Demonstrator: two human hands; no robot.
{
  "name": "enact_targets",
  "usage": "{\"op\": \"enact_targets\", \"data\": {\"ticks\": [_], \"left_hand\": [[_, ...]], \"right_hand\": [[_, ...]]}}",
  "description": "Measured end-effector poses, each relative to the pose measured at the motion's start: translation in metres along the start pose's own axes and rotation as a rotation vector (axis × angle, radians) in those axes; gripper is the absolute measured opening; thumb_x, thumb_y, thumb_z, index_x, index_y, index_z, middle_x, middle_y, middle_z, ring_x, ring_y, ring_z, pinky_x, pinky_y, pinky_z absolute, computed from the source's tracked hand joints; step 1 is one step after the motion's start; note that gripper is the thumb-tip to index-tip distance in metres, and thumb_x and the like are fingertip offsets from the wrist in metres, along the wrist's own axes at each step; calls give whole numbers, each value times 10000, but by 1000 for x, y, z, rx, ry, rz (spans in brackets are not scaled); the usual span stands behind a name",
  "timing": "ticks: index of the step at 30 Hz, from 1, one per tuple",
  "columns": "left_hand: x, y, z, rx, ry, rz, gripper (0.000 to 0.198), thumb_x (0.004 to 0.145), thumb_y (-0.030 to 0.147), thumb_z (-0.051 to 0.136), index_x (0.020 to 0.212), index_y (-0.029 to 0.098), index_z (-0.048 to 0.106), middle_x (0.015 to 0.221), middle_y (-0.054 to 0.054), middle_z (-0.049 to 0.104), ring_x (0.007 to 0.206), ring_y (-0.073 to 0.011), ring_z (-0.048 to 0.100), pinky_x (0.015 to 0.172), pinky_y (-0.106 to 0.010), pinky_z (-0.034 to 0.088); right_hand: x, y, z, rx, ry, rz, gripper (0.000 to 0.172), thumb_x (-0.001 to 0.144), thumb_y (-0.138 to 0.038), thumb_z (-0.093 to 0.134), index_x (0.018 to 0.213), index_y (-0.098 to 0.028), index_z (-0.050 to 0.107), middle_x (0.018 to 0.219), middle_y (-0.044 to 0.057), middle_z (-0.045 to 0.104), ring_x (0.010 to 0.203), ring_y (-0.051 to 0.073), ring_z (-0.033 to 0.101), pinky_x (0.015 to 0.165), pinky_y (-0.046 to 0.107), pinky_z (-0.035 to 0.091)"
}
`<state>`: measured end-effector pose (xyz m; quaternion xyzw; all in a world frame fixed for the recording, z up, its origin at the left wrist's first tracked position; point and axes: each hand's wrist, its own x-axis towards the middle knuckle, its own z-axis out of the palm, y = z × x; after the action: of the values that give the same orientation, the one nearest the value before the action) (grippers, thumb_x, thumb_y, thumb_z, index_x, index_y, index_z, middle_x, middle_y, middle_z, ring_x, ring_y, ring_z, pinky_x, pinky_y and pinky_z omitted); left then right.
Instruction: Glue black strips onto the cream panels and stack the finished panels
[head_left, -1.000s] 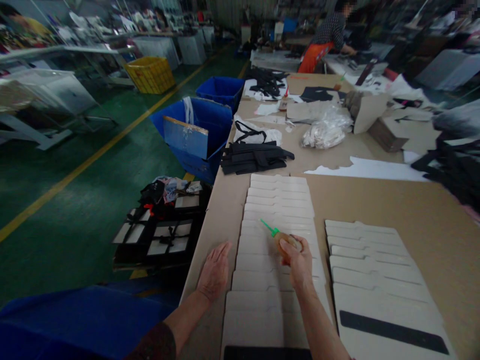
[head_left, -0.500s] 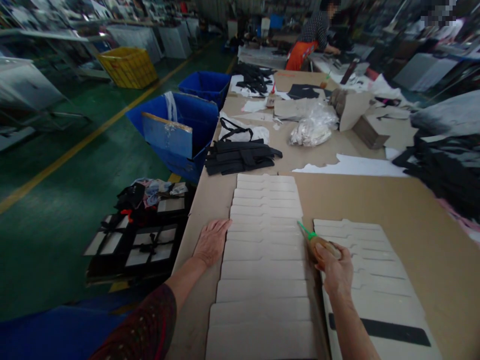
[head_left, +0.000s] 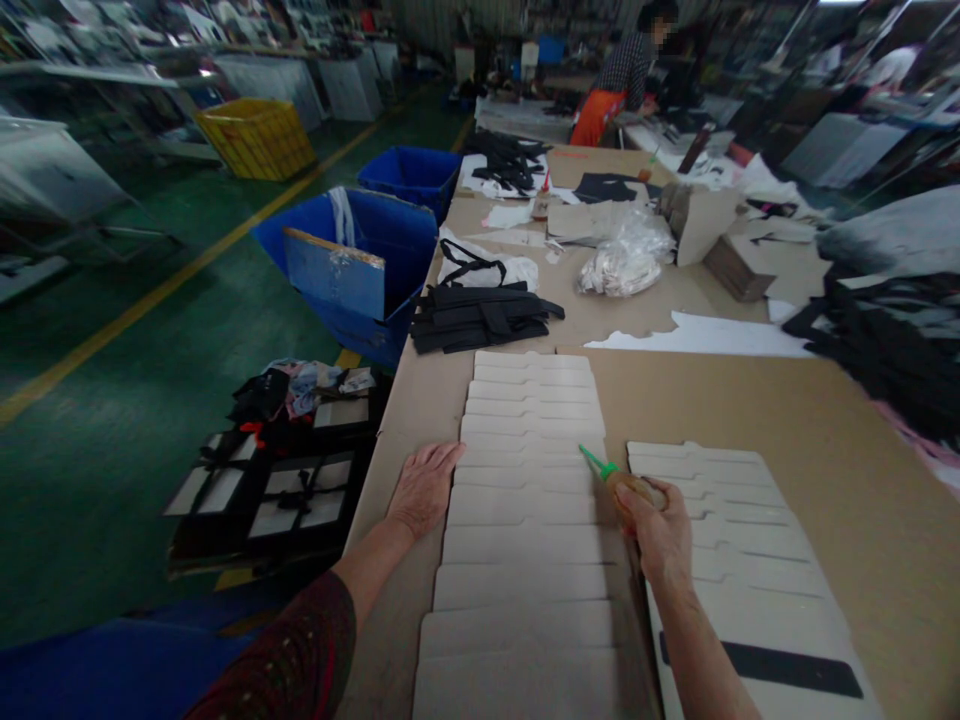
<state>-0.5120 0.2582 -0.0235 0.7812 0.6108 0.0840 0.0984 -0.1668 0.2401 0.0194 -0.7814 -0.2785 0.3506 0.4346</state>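
Observation:
An overlapping row of pale grey cardboard pieces [head_left: 525,540] runs away from me along the table. My left hand [head_left: 424,488] lies flat on the tabletop, fingers stretched out, its fingertips at the row's left edge. In my right hand [head_left: 664,530] is a brownish glue bottle [head_left: 634,492] with a thin green nozzle, tilted so that the tip points left over the cardboard. Whether the tip touches the surface I cannot tell. A second overlapping row of cardboard pieces [head_left: 750,560] lies to the right, under my right forearm, with a black strip [head_left: 795,668] across its near part.
Black fabric strips [head_left: 484,315] and a clear plastic bag [head_left: 626,255] lie farther up the table. Blue bins [head_left: 337,270] stand along its left side, near a low stack of tied black-and-white bundles [head_left: 300,490]. Another person [head_left: 619,75] works at the far end.
My right hand has moved slightly left with the glue bottle, and the green nozzle now reaches farther over the middle row. My left hand has stayed nearly still.

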Motion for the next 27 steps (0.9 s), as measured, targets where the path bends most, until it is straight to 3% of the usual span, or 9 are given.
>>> {"op": "enact_targets", "data": {"ticks": [20,27], "left_hand": [[0,3,-3,-4,-15,-8,551,915,142,399,1445,292,381,1412,-24,512,1244,-250,412,1015,-422,341],[0,3,-2,3,-21,-12,550,919,151,404,1449,293,376,1418,-23,508,1247,-248,410,1002,-422,349]], "right_hand": [[-22,-12,44,-37,-169,-13,590,620,-493,777,1083,-188,574,805,38,636,554,190,592,386,310,490],[-26,-12,55,-20,-211,-29,511,651,-453,765,1069,-231,574,815,35,632,577,189,597,378,300,498]]}}
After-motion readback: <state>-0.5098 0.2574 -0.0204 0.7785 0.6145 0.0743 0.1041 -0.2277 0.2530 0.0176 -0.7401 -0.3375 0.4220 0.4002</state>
